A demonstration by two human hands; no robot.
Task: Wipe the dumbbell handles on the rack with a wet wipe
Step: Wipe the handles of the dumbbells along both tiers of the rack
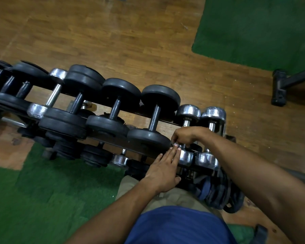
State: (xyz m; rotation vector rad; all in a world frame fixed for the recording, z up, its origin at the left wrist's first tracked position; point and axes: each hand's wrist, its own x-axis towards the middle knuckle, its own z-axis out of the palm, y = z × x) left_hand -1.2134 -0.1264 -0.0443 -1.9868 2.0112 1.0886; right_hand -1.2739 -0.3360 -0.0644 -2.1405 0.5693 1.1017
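Two hands at the rack [88, 136] | your right hand [187, 136] curls over a chrome dumbbell [187, 134] handle, wipe unseen | your left hand [163, 170] lies flat, unclenched, on its near head | no writing readable.

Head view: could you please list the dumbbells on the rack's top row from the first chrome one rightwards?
Chrome dumbbell → three black plate dumbbells → chrome dumbbell under the right hand → last chrome dumbbell.
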